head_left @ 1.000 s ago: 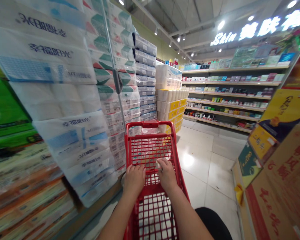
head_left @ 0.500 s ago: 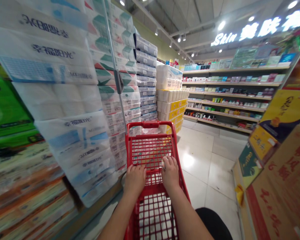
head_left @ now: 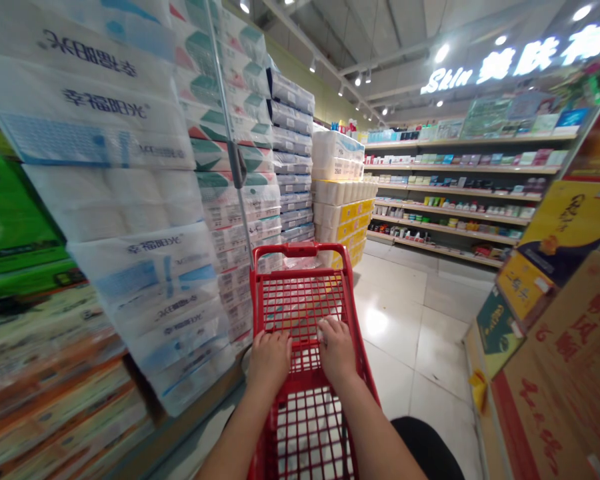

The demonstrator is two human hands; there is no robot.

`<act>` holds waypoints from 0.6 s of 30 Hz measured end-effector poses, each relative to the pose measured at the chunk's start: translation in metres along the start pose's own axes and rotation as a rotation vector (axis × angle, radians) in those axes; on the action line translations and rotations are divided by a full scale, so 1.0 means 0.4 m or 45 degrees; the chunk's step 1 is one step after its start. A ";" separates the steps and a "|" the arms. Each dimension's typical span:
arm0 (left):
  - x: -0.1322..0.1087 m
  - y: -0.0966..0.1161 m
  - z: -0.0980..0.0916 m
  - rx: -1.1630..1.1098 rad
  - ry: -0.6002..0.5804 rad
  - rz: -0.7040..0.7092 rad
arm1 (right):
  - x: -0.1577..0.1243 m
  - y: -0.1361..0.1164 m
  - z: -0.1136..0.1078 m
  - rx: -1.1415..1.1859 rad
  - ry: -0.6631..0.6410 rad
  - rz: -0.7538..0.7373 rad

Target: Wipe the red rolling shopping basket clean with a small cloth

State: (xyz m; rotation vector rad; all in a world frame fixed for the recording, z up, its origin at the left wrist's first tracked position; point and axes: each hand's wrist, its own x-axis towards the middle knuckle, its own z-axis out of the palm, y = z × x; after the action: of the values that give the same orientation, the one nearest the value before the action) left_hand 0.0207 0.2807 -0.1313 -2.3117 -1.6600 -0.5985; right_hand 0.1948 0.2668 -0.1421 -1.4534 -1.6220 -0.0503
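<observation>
A red plastic shopping cart (head_left: 300, 297) stands in front of me in a shop aisle. My left hand (head_left: 269, 361) is closed over the cart's near handle bar on the left side. My right hand (head_left: 336, 350) grips the same bar a little to the right, fingers curled over it. White packs (head_left: 305, 433) lie in the cart's basket below the bar. A thin metal pole (head_left: 230, 127) rises from the cart's front left corner.
Tall stacks of toilet-paper packs (head_left: 145, 200) line the left side, close to the cart. Cardboard boxes (head_left: 555, 373) stand on the right. Shelves of small goods (head_left: 455, 193) cross the far end. Shiny tiled floor (head_left: 410, 320) runs ahead and to the right.
My right hand shifted slightly along the bar and settled back; the view and the cart have barely moved.
</observation>
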 end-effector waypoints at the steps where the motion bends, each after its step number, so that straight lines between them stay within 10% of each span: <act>1: 0.000 0.000 -0.001 -0.003 0.001 0.000 | -0.001 -0.001 0.002 0.043 -0.046 -0.038; 18: 0.003 0.000 0.002 0.011 -0.021 -0.006 | -0.001 -0.009 -0.002 0.075 0.146 0.113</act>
State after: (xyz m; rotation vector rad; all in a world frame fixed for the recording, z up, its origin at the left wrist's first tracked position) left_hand 0.0210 0.2820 -0.1313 -2.3137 -1.6727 -0.5734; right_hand 0.1924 0.2649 -0.1398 -1.4494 -1.4535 -0.0344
